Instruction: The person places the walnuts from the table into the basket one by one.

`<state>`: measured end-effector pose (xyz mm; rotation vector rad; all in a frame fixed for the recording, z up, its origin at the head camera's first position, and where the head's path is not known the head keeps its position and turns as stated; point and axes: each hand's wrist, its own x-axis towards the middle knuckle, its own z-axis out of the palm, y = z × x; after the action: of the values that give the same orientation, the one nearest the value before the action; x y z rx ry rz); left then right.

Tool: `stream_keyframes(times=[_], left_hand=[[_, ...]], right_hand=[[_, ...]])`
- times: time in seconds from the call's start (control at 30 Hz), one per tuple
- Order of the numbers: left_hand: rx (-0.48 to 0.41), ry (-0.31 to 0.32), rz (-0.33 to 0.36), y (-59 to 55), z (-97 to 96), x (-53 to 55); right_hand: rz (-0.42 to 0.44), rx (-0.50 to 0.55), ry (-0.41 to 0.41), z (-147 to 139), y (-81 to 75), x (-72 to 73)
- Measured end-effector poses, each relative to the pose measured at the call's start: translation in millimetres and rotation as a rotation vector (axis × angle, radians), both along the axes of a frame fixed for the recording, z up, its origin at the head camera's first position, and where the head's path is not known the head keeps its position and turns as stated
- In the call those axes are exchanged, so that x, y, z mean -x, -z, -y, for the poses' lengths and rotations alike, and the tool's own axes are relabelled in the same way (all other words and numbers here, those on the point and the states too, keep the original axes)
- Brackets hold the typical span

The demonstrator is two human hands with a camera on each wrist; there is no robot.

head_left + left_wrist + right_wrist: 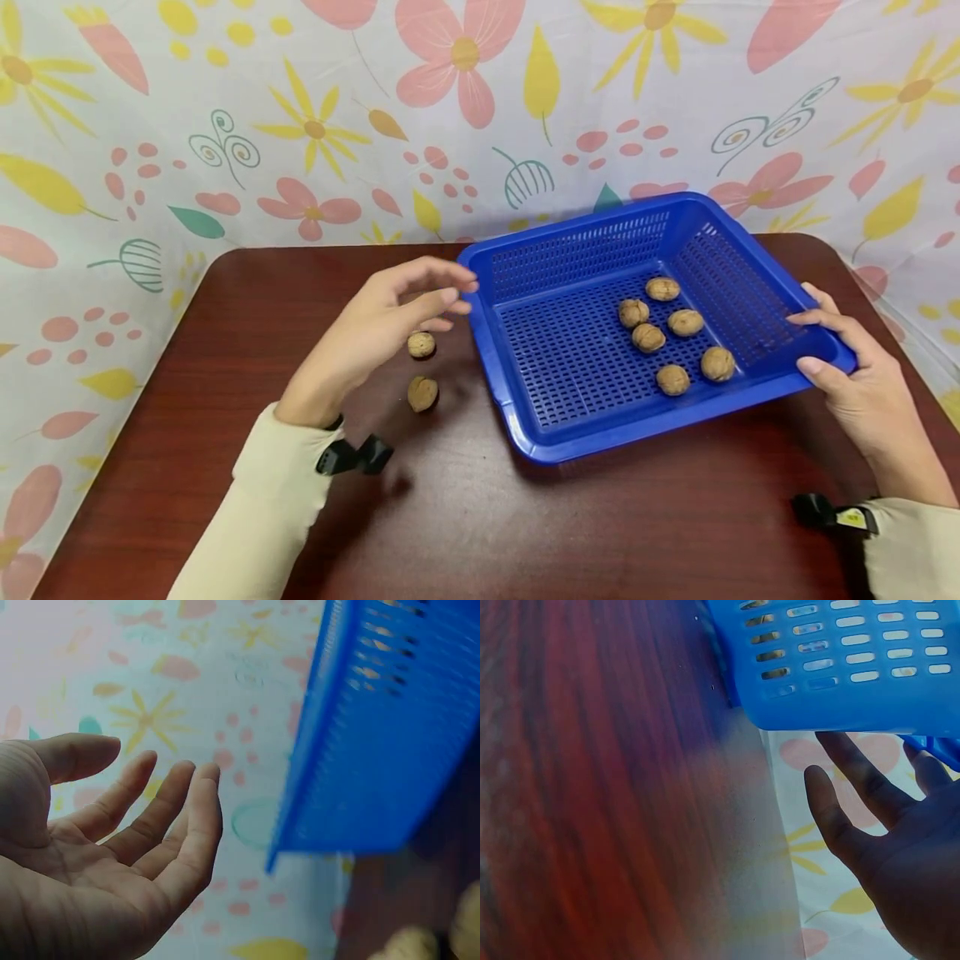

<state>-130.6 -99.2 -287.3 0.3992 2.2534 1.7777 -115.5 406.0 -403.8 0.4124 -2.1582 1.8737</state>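
Hovering loosely open and empty with the left hand (375, 321); holding the near right corner of a blue basket (577, 367) between thumb and fingers of the right hand (870, 392), probably to steady it. Beyond both hands, patterned cloth (337, 158); beneath them, the dark table (622, 517). Nearer the right hand, six walnuts (648, 337) inside the basket, presumably kept from rolling off by its walls. Just below the left hand, two loose walnuts (422, 393). Hard to make out: right fingertips behind the rim, left fingertips blurred, tan shapes (409, 946) cut off in the left wrist view.
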Motion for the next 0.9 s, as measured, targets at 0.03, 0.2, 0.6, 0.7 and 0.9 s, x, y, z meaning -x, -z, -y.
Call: stream_keyframes(times=[0.03, 0.2, 0.6, 0.7, 0.9], left_hand=[[-0.006, -0.015, 0.012, 4.9, 7.0, -3.8], [-0.033, -0.058, 0.043, 27.3, 31.8, -20.5], [-0.067, -0.102, 0.081, 58.3, 54.8, -46.1], [-0.057, -0.102, 0.078, 60.5, 55.5, -46.3], [0.013, -0.123, 0.106, 70.9, 60.4, -48.5]], right_hand=[[0.000, -0.004, 0.005, -0.3, 0.0, -0.1], [0.002, -0.023, 0.021, -1.0, 0.0, -1.0], [-0.009, -0.089, 0.063, -3.0, -2.4, 0.5], [-0.004, -0.100, 0.062, -2.9, -1.9, -0.1], [0.001, -0.010, 0.005, -0.1, -0.4, 0.7]])
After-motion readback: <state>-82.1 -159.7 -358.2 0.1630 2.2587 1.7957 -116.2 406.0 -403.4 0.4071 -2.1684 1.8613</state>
